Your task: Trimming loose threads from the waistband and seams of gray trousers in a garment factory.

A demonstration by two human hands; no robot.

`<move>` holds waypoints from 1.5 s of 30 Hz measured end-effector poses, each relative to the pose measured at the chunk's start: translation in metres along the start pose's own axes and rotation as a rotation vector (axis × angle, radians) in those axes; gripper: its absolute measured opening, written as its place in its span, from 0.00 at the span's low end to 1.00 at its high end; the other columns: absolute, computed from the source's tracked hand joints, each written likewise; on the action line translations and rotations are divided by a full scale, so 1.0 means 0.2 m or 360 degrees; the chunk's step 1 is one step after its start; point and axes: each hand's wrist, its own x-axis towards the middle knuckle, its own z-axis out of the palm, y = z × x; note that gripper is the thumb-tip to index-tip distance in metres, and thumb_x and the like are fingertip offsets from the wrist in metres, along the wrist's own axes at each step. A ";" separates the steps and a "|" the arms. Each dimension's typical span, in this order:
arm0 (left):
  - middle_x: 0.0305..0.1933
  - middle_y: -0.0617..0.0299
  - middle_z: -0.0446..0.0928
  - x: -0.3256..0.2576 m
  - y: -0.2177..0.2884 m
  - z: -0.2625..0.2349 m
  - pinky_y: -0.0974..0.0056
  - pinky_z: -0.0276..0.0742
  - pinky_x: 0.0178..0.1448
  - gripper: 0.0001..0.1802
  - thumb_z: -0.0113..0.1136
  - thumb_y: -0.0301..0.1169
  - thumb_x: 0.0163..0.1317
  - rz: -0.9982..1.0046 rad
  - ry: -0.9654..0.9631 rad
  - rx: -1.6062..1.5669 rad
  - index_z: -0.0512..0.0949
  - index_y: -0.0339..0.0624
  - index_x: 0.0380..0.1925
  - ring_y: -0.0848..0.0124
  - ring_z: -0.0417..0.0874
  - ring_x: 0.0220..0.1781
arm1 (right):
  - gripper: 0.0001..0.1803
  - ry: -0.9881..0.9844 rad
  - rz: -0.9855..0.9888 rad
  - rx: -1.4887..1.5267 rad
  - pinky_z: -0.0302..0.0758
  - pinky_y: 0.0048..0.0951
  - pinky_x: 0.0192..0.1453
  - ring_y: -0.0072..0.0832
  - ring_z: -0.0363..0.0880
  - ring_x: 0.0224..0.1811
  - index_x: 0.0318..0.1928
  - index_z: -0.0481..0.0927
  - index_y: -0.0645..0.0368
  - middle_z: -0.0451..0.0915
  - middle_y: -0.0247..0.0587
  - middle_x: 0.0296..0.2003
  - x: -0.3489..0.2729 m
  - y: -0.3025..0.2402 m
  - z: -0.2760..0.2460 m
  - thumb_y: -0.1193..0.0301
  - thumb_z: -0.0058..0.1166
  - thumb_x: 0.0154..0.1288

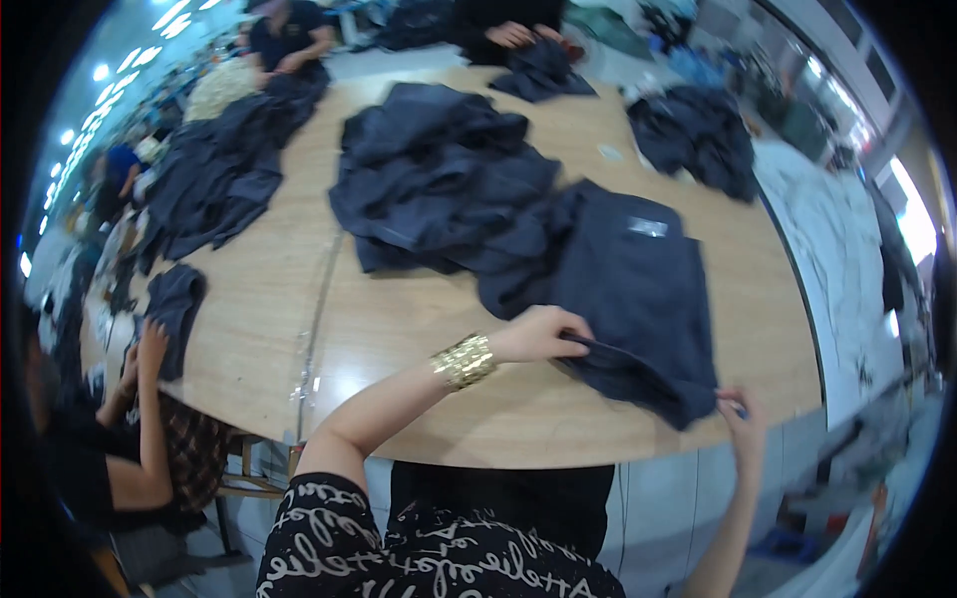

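Note:
A dark navy garment [638, 269] lies spread on the table in front of me, with a small pale shiny patch near its far edge. My left hand [543, 335] pinches the left end of its near edge, which is lifted and folded into a band. At the right end of that edge, the fingers of my right hand [743, 411] close on the corner of the cloth. A small dark bit shows by the right fingers, too small to name. A wide gold cuff is on my left wrist.
A large heap of dark garments [439, 179] lies just beyond, touching the spread one. Another dark pile [695, 135] sits at the far right. Co-workers handle dark cloth at the left and far sides. The wooden table [419, 399] has a taped seam to my left.

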 end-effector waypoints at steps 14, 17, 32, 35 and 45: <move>0.28 0.60 0.78 -0.08 -0.16 0.20 0.69 0.70 0.39 0.11 0.59 0.34 0.64 -0.0529 0.0522 -0.0218 0.78 0.36 0.37 0.74 0.76 0.32 | 0.11 0.0087 0.0231 0.0100 0.70 0.24 0.32 0.22 0.73 0.25 0.35 0.82 0.59 0.76 0.36 0.24 -0.02 -0.01 0.51 0.68 0.67 0.53; 0.26 0.62 0.77 -0.08 -0.18 0.15 0.69 0.69 0.35 0.10 0.59 0.33 0.63 -0.0634 0.0565 -0.0215 0.78 0.35 0.35 0.75 0.74 0.28 | 0.13 -0.0055 0.0579 0.0501 0.64 0.20 0.30 0.15 0.68 0.25 0.29 0.81 0.64 0.74 0.31 0.19 0.05 0.01 0.46 0.64 0.64 0.58; 0.41 0.55 0.80 0.36 0.06 0.36 0.60 0.73 0.50 0.08 0.57 0.29 0.62 0.0291 0.0017 0.0401 0.80 0.38 0.40 0.57 0.79 0.44 | 0.16 -0.0237 0.0672 0.1006 0.56 0.19 0.28 0.12 0.59 0.24 0.23 0.74 0.62 0.63 0.22 0.16 0.08 0.02 0.46 0.65 0.61 0.62; 0.33 0.61 0.82 0.43 0.07 0.34 0.68 0.75 0.44 0.09 0.56 0.29 0.64 -0.0047 -0.0438 0.0091 0.79 0.34 0.37 0.67 0.81 0.34 | 0.10 -0.0040 0.0536 0.0563 0.60 0.20 0.29 0.14 0.63 0.24 0.29 0.79 0.62 0.68 0.26 0.22 0.06 0.01 0.44 0.68 0.62 0.61; 0.34 0.69 0.80 0.36 0.08 0.35 0.77 0.72 0.44 0.09 0.56 0.27 0.66 -0.0308 -0.0419 -0.0884 0.80 0.31 0.39 0.86 0.75 0.37 | 0.19 0.0637 -0.0302 0.0091 0.71 0.22 0.27 0.22 0.76 0.27 0.41 0.83 0.55 0.76 0.34 0.38 -0.01 -0.25 0.55 0.83 0.66 0.46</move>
